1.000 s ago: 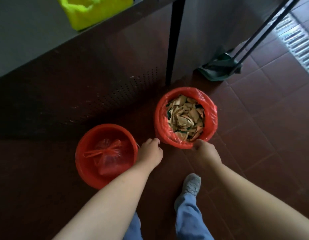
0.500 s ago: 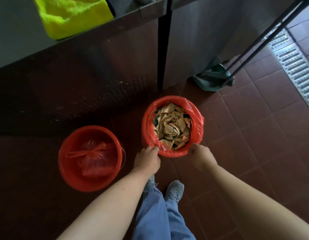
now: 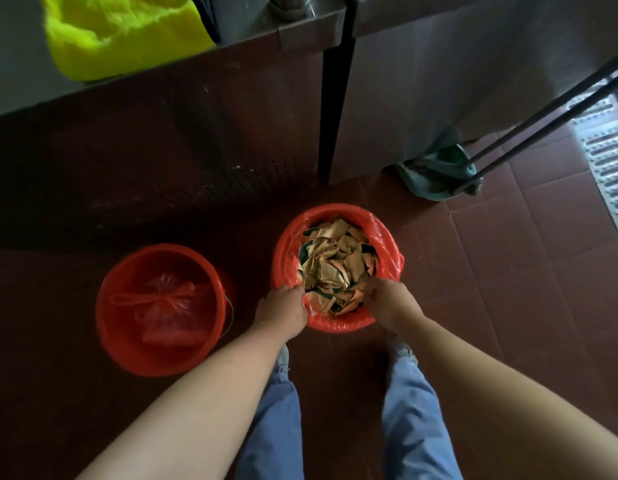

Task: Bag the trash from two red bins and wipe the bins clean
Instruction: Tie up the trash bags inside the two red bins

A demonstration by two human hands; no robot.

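At frame centre, the left hand [image 3: 283, 311] and right hand [image 3: 387, 303] are gripping the liner [image 3: 390, 251] of the full bin [image 3: 345, 326], fingers curled over its near rim. Lower left, the second bin [image 3: 127, 344] is holding a tied bag [image 3: 165, 306]; wiping is waiting.

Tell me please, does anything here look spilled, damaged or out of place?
Nothing is spilled or damaged. The paper is all inside the liner, which the left hand and right hand grip. Only oddity: a tied bag lies in the left bin.
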